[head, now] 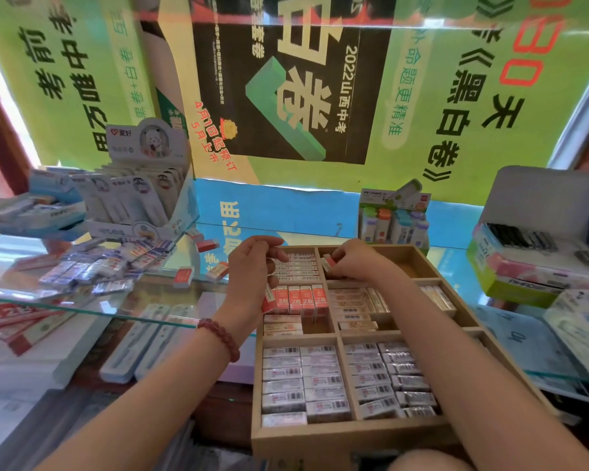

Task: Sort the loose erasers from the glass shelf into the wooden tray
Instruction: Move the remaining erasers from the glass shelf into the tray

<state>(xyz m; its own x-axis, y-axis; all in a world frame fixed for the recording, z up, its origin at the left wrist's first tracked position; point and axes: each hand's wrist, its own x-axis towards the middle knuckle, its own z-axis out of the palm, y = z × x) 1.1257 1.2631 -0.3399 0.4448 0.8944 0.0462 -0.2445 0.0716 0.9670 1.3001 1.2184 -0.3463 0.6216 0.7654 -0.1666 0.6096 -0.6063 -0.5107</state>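
Note:
A wooden tray [323,431] with several compartments sits in front of me, holding rows of wrapped erasers. My right hand [352,261] pinches a red-and-white eraser [327,262] over a far compartment. Hovering above the tray's left side, my left hand [252,266] has its fingers curled; whether it holds anything is unclear. Red-sleeved erasers [301,299] stand in a row below it. Loose erasers [183,277] lie on the glass shelf [82,305] to the left, beside a heap of blue-wrapped erasers [109,261].
A white display box of stationery [143,195] stands at the back left. A small box of correction tapes [393,220] is behind the tray. Stacked boxes [538,263] fill the right side. Posters cover the back wall.

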